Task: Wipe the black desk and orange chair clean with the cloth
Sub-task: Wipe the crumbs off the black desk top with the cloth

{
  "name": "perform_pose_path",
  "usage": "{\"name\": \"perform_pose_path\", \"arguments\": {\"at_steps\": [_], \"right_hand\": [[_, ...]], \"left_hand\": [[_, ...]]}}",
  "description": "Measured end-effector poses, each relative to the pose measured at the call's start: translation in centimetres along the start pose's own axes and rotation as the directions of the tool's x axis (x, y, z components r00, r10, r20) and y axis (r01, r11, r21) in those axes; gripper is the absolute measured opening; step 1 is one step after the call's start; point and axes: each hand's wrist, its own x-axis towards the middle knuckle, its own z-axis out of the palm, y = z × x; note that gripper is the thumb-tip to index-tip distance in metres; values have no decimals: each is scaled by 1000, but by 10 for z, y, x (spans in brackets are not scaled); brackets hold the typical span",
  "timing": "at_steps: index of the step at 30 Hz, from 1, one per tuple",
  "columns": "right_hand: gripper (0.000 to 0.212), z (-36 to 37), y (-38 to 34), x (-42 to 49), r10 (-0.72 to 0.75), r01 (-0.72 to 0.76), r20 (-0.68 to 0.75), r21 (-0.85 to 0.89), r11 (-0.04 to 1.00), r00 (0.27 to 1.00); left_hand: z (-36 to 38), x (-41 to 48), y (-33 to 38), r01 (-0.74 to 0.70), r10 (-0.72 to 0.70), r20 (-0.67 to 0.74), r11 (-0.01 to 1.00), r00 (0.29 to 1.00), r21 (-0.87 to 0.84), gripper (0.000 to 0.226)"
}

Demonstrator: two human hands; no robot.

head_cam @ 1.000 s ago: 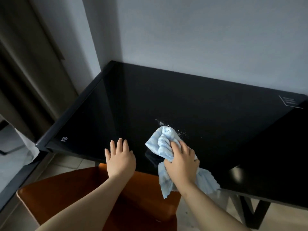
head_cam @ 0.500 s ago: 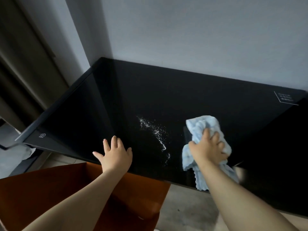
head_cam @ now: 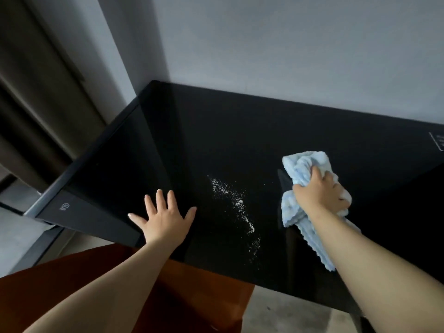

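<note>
Since the right hand (head_cam: 320,193) has carried the cloth (head_cam: 305,168) off to the right over the last second, the white powdery streak (head_cam: 234,205) it was bunched over a moment ago now lies uncovered in the middle of the surface (head_cam: 240,140), between the two hands. That reads as the outward end of a stroke, not a finished pass: the crumbs are smeared into a thin slanting trail running toward the near edge, so I judge the desk still needs another sweep back across it, and the orange chair (head_cam: 197,304) has not been touched yet. The right hand grips the cloth in a curled fist, pressing it down on the top. The left hand (head_cam: 165,217) lies flat with fingers spread, holding nothing, bracing near the front edge. The cloth is pale blue, plush and crumpled, its loose tail trailing under the forearm. The surface is glossy black, hard and mirror-smooth, showing faint reflections. The chair tucked below looks like smooth, rust-coloured leather or plastic, though which I cannot tell
</note>
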Motion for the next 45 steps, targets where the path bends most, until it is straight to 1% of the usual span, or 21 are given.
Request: {"name": "perform_pose_path", "arguments": {"at_steps": [1,3,5,6,7,9,11,12,13,15,17,18,20,22,23,25,27,29,34,38,45], "right_hand": [[54,3,-10,-4,-25,25,-25,-4,1000,999],[37,16,-28,-23,-251,251,-91,-11,968,964],[26,31,-38,-45,-544,547,-61,70,834,837],[20,32,-41,-48,-611,614,-73,153,774,788],[16,29,-42,-44,-615,626,-127,225,746,778],[22,23,-40,-18,-482,541,-259,268,797,837],[41,14,-42,6,-286,324,-200,193,926,937],[47,12,-45,10,-240,254,-130,107,961,962],[49,14,-50,8,-260,262,-75,10,965,963],[38,24,-61,-8,-429,428,-18,-64,902,903],[19,32,-65,-30,-643,641,-3,89,762,766],[17,30,-67,-36,-698,681,-1,220,699,716],[20,21,-84,-24,-674,663,-133,395,636,726],[14,14,-111,-3,-603,666,-286,361,653,745],[13,13,-125,7,-616,675,-276,297,675,738],[30,22,-150,12,-707,706,-27,90,703,707],[48,43,-163,7,-734,759,200,-92,645,648],[50,59,-158,-2,-779,811,230,-116,573,584],[55,59,-108,-24,-900,914,182,15,405,395],[50,50,-75,-43,-908,923,207,50,382,364],[42,40,-11,-74,-901,910,205,85,406,383]], "left_hand": [[2,1,-1,0,0,3,1000,1000,-2,81],[7,0,-3,-24,24,-39,1000,999,4,81],[10,-1,-4,-33,33,-78,999,996,4,82],[10,-1,-4,-37,37,-89,999,995,1,82],[9,0,-5,-43,43,-100,999,994,0,82],[8,3,-4,-58,58,-115,998,992,10,80],[8,5,-4,-60,62,-121,998,991,26,77],[8,5,-4,-61,64,-125,998,990,27,76],[8,4,-5,-59,61,-128,998,990,22,75],[9,4,-6,-56,57,-143,998,988,7,72],[9,2,-7,-58,51,-175,998,983,-34,65],[8,2,-8,-61,47,-194,996,980,-67,61],[7,4,-9,-56,21,-231,987,973,-148,51],[7,5,-10,-47,0,-246,981,969,-187,46],[8,5,-10,-50,-1,-255,980,967,-194,45],[9,5,-10,-53,-5,-276,977,961,-205,44],[10,5,-10,-52,-13,-290,976,957,-213,43],[11,5,-11,-55,-13,-298,975,954,-216,42],[7,5,-10,-50,-9,-272,977,962,-208,44],[5,5,-11,-49,10,-221,984,975,-173,47],[5,-26,0,-121,107,-130,987,986,-103,52]]}}
